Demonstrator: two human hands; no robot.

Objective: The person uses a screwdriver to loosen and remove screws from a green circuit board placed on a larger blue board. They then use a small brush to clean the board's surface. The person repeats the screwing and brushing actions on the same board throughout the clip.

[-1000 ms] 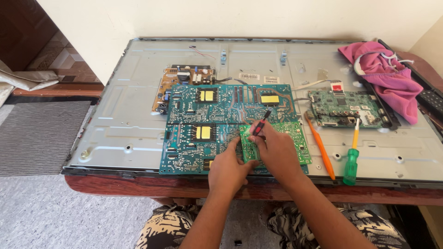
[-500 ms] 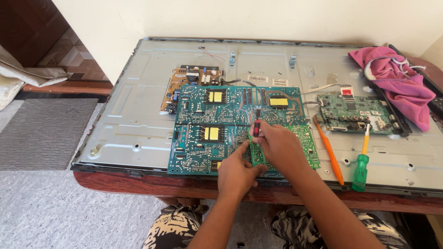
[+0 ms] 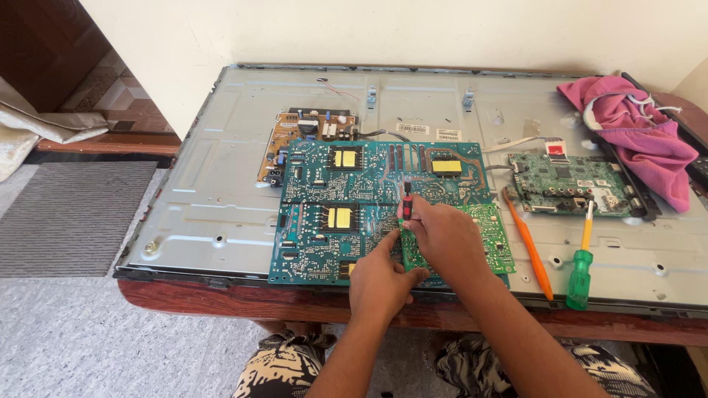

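A large teal circuit board (image 3: 332, 191) with yellow labels lies on the grey metal back panel (image 3: 214, 162) of a flat screen. My right hand (image 3: 442, 236) grips a small red and black tool (image 3: 405, 200) upright over a smaller green circuit board (image 3: 495, 234). My left hand (image 3: 380, 276) rests beside it at the near edge, index finger stretched out and touching the boards next to the tool.
A brown board (image 3: 306, 133) sits behind the teal one, and another green board (image 3: 568, 180) lies to the right. An orange tool (image 3: 527, 247) and a green-handled screwdriver (image 3: 581, 265) lie at the right. A pink cloth (image 3: 638, 136) covers the far right corner.
The camera view has shifted, so the panel sits further right in the picture. My right hand has turned the tool from slanted to more upright; my left hand stays beside it.
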